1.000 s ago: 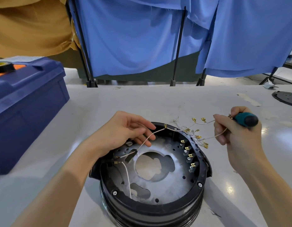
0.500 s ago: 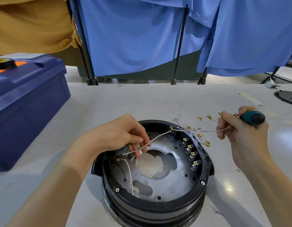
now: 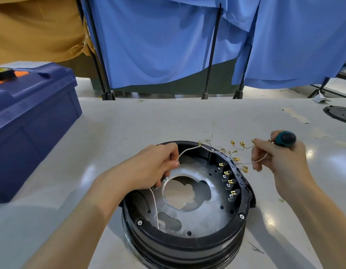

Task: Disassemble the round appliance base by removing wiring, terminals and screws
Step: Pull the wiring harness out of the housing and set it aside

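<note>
Since a second ago your left hand (image 3: pixel 154 167) has closed: its fingers, then stretched across the white wire (image 3: pixel 187 150), now curl round it above the far-left part of the round appliance base (image 3: pixel 187 247). Your right hand (image 3: pixel 279 164) sits where it was, outside the rim on the right. Its thumb and forefinger pinch a pale strand (image 3: pixel 262 159) while the other fingers wrap the screwdriver (image 3: pixel 285 138); only its teal-and-black handle shows.

Between your hands the white wire climbs to a ring terminal (image 3: pixel 199 142) at the far rim. Past it, brass spade terminals (image 3: pixel 232 143) on hair-thin leads lie fanned over the table (image 3: pixel 129 129). Your left hand covers the inner left wall, so where the wire starts cannot be seen. A second white wire (image 3: pixel 155 208) drops from under that hand across the dull silver metal plate (image 3: pixel 207 216), which has a big irregular hole in its middle. Along the inner right wall stands a row of tab terminals (image 3: pixel 227 183) in black holders. Hex-head screws (image 3: pixel 241 216) sit in the black rim on the near side, and the outer wall is ribbed.

That base stands on the glossy pale table right before you. At the left is a blue plastic toolbox (image 3: pixel 32 117) with a roll of tape (image 3: pixel 3 73) on its lid. A black perforated disc (image 3: pixel 341 114) lies at the far right edge, and blue cloth (image 3: pixel 158 45) hangs on black stands (image 3: pixel 212 55) behind.
</note>
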`<state>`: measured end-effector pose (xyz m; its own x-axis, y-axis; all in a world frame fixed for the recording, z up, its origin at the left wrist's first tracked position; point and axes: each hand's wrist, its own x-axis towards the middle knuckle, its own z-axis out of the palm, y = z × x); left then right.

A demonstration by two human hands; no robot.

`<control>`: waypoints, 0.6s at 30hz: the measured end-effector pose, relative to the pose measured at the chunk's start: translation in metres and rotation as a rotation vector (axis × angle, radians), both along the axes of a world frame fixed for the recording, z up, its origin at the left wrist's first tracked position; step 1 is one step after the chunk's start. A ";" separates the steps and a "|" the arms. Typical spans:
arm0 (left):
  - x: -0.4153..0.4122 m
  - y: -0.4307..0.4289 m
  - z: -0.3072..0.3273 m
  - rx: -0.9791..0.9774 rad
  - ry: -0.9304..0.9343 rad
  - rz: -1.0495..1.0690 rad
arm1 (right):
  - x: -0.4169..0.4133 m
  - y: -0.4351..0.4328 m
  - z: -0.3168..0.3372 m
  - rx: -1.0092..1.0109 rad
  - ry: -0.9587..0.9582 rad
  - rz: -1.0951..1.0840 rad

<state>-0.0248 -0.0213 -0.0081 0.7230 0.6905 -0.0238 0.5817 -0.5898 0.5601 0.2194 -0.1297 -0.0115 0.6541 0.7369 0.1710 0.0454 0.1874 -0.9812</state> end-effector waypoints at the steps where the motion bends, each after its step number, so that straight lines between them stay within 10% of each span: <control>1: 0.000 0.000 0.000 0.004 -0.011 0.000 | 0.000 0.000 -0.001 -0.036 -0.031 -0.003; 10: -0.004 -0.004 -0.002 0.031 -0.180 -0.005 | -0.016 -0.004 0.012 0.054 -0.499 -0.209; 18: -0.005 -0.006 -0.001 0.043 -0.219 -0.008 | -0.065 0.012 0.013 -0.134 -0.902 0.311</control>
<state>-0.0294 -0.0278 -0.0089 0.7129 0.6819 0.1639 0.4441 -0.6198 0.6470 0.1549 -0.1173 0.0019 0.0901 0.9050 0.4157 0.7607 0.2069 -0.6153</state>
